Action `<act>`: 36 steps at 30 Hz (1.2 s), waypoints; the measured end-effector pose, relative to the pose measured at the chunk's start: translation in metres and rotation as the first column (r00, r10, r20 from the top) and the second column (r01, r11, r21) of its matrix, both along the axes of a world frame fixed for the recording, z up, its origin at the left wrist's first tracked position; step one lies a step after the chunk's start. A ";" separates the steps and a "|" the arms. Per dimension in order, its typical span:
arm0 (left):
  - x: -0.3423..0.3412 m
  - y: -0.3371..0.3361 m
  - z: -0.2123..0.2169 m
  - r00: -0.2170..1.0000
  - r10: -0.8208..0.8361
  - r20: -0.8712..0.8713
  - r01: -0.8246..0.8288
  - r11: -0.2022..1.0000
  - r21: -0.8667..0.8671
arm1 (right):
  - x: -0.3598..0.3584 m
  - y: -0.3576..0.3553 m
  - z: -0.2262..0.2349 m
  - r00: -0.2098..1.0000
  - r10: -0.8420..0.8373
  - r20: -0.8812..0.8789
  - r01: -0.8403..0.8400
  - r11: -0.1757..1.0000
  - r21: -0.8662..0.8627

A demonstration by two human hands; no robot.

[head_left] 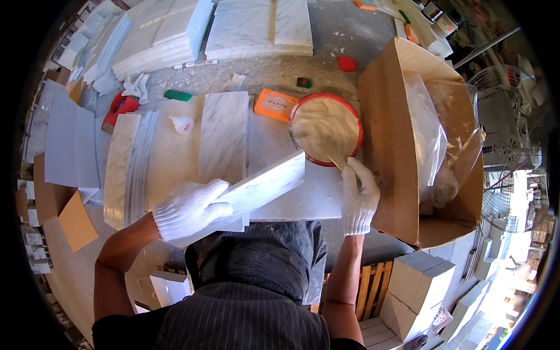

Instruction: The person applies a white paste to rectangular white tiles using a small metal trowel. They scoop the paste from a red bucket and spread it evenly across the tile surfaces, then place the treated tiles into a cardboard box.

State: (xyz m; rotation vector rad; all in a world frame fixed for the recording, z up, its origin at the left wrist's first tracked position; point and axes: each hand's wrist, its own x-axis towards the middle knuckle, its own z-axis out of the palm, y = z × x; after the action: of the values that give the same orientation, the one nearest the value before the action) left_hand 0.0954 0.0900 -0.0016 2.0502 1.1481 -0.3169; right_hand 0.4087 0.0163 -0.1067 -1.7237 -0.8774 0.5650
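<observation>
Right of the red-rimmed paste tub [360, 134], the cardboard box [388, 134] walls off sideways travel; left, an orange packet [275, 105] crowds it. Nearer than the tub, the left gloved hand [192, 210]'s tilted marble strip [265, 184] and the right gloved hand [360, 197] with its thin stick [336, 163] obstruct, a gap lying between; beyond the tub, dusty bench [262, 73] allows passage

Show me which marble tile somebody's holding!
The gray-veined marble tile slanting in the left hand's fingers, its far end toward the red-rimmed tub. The other marble tiles aren't in either hand.
</observation>
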 end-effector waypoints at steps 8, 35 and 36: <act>-0.013 -0.004 -0.004 0.998 0.045 0.043 -0.045 0.999 0.019 | -0.005 0.005 0.005 0.995 0.056 0.083 -0.053 0.998 -0.042; -0.009 0.002 0.003 0.996 0.068 0.064 -0.081 0.970 0.230 | 0.013 0.012 0.015 0.721 -0.003 0.693 0.050 0.998 -0.049; -0.011 -0.001 0.004 0.986 0.105 0.128 -0.135 0.959 0.249 | 0.017 0.017 0.004 0.655 0.060 0.753 0.030 0.994 -0.105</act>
State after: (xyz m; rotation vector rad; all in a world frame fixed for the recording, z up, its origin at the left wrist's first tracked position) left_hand 0.0844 0.0887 0.0027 2.1765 1.2914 0.0103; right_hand 0.4254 0.0333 -0.1022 -2.0823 -1.4646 -0.1618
